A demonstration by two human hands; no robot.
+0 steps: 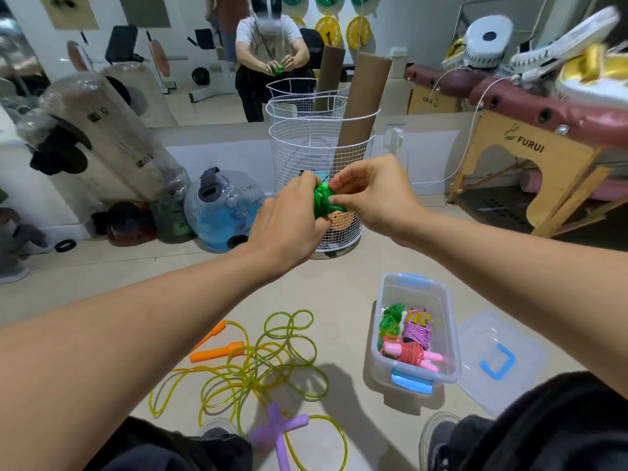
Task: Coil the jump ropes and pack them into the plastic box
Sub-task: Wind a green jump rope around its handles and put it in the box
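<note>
Both hands meet at the centre of the frame, the left hand [289, 219] and right hand [370, 195] clamped together on a tight green rope bundle [323, 202]. The plastic box [384, 321] sits open on the floor at lower right, below and to the right-hand side, its long axis running near to far, three bundles already inside. The right hand is nearer it. A yellow-green rope [258, 368] lies loose at lower centre.

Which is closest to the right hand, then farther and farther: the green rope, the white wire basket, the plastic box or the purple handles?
From the right hand:
1. green rope, pinched in both hands.
2. white wire basket, just behind the hands.
3. plastic box, on the floor below.
4. purple handles, lowest, by the knees.
</note>
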